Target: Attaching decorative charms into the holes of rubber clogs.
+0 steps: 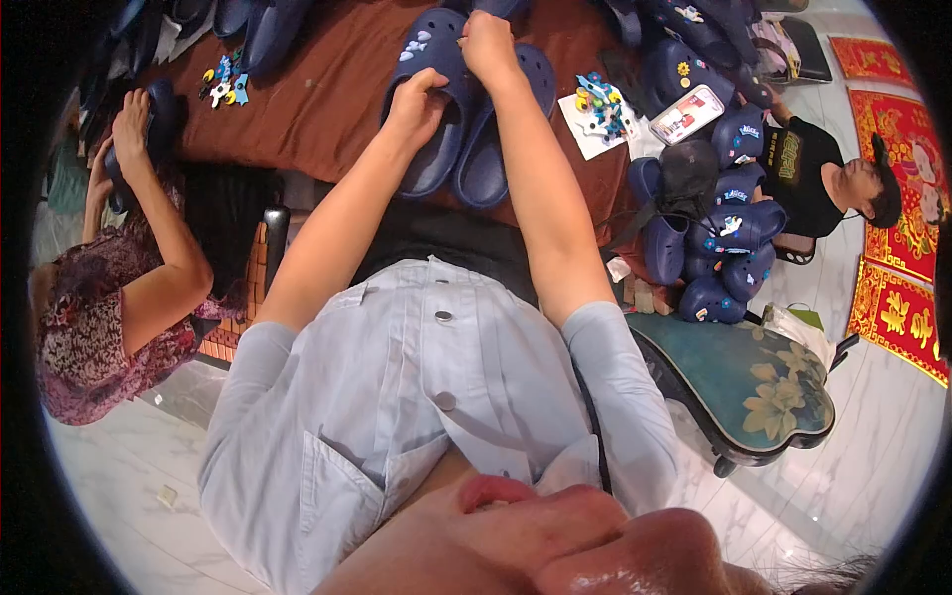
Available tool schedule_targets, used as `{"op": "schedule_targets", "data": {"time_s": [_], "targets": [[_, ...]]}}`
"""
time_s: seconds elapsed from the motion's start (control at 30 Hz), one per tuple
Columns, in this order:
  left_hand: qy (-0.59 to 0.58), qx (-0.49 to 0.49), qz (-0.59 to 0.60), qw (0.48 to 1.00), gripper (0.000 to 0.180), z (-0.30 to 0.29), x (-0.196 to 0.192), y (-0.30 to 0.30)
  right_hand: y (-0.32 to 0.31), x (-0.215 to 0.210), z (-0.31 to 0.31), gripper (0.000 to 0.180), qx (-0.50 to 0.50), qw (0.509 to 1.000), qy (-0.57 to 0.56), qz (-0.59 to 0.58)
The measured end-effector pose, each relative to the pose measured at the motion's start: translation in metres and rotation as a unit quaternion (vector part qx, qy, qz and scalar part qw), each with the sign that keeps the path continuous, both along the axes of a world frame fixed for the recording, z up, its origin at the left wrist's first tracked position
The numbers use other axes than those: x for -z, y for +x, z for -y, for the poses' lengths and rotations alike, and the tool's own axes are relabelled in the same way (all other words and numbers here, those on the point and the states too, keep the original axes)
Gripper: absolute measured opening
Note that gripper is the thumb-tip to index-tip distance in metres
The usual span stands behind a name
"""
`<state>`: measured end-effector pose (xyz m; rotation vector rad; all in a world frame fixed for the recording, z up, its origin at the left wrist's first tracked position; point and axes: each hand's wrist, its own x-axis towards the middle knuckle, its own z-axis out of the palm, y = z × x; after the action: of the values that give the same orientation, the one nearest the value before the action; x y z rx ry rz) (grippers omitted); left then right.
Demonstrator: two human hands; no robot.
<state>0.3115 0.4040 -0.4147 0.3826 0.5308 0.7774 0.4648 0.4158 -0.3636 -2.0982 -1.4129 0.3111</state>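
A pair of navy clogs lies before me on the brown cloth, soles down and heels toward me. The left clog carries small pale charms on its toe. My left hand grips this clog at its opening, thumb on top and the other fingers partly hidden inside. Closed at the same clog's right side is my right hand; its fingertips press together against the upper, and whatever they pinch is hidden. Under my right wrist sits the right clog, partly covered by the forearm.
Colourful charms lie on white paper right of the pair; more charms lie left. A phone rests near piled decorated clogs. A co-worker's hands hold a dark clog at left. A green padded chair stands right.
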Motion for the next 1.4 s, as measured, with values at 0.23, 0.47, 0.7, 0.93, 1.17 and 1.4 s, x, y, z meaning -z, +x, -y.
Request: {"op": "schedule_targets", "data": {"time_s": [0.23, 0.47, 0.7, 0.93, 1.17, 1.4], "targets": [[0.061, 0.031, -0.001, 0.998, 0.020, -0.002, 0.010, 0.001, -0.056, -0.037, 0.030, 0.013, -0.095, 0.966, 0.181, 0.156], [0.010, -0.028, -0.018, 0.999, 0.021, 0.008, -0.021, -0.001, 0.049, -0.075, 0.089, 0.009, 0.144, 0.963, 0.122, 0.193], [0.004, -0.064, 0.015, 0.998, 0.043, 0.017, -0.030, 0.007, 0.129, -0.006, 0.148, 0.013, 0.263, 0.931, -0.050, 0.247], [-0.054, -0.050, 0.019, 0.997, 0.047, 0.015, -0.016, 0.000, 0.086, -0.043, 0.099, 0.020, 0.095, 0.983, 0.088, 0.128], [-0.078, -0.036, 0.036, 0.996, 0.042, 0.016, -0.018, 0.004, 0.009, -0.043, 0.004, 0.034, -0.234, 0.949, 0.166, 0.132], [0.001, -0.026, -0.009, 1.000, 0.033, 0.011, 0.000, -0.001, -0.036, -0.020, -0.003, 0.016, -0.263, 0.922, 0.081, 0.272]]}}
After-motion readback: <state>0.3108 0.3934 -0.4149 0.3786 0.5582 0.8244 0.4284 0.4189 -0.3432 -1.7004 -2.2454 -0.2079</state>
